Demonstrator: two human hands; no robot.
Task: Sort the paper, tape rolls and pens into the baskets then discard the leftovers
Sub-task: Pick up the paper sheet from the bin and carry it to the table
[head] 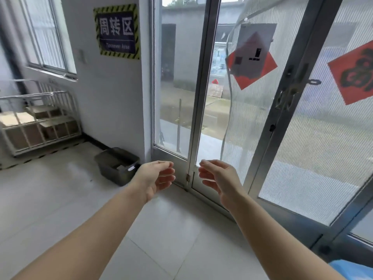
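Head view: left hand (156, 176) and right hand (217, 178) at centre frame, both open and empty; dark bin (116, 165) contents left of centre are blurred.

A dark grey open-topped bin (118, 165), rectangular with a white label on its near right wall, sits upright on the pale tiled floor against the far white wall's corner, holding blurred flat scraps inside.

bin (117, 166) left of door (282, 138)
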